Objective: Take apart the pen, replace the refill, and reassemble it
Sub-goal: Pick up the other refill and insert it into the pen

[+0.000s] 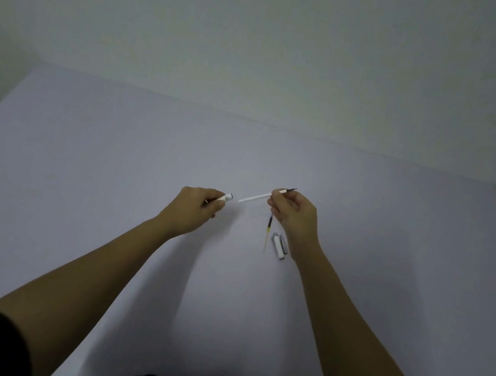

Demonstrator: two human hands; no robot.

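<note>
My left hand (196, 210) is closed around a pen barrel (228, 197), whose open white end pokes out to the right. My right hand (295, 218) pinches a thin white refill (255, 197) near its dark tip; the tip points up and right, and the refill's tail points toward the barrel with a small gap between them. On the table below my right hand lie a second refill (268, 231), dark with a yellowish end, and a white pen cap (279, 247) with a clip.
A pale grey table (108, 198) fills the view, its far edge against a white wall (265, 28). The table's left edge drops off at the far left. Both bare forearms reach in from below, above dark clothing.
</note>
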